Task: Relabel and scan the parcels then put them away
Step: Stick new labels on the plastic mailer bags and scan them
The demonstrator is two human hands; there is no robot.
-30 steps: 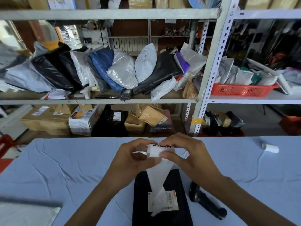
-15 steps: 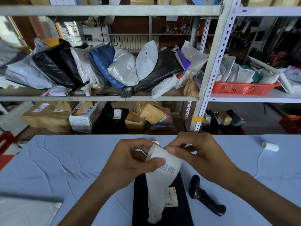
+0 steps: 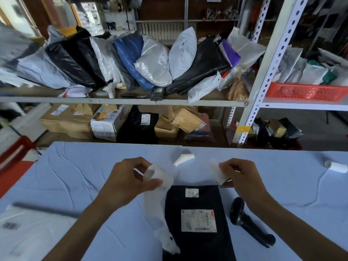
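A flat black parcel [image 3: 197,240] lies on the blue-covered table [image 3: 79,178] in front of me, bearing a printed shipping label [image 3: 198,220] and a small white sticker [image 3: 191,192] near its top edge. My left hand [image 3: 128,182] pinches a long strip of white backing paper [image 3: 159,210] that hangs down past the parcel's left side. To the right, my right hand [image 3: 239,178] pinches a small white label [image 3: 219,173] above the parcel's top right corner. A black handheld scanner [image 3: 248,223] lies just right of the parcel.
A white label roll [image 3: 183,158] lies behind the parcel; another roll [image 3: 336,166] sits far right. A white parcel [image 3: 24,234] lies at the near left. Metal shelves [image 3: 122,101] behind the table hold many bagged parcels, boxes and a red basket [image 3: 307,91].
My hands have moved apart: the right hand has pulled a label off the strip, which stays in my left hand. The parcel's top and its small sticker are now uncovered.
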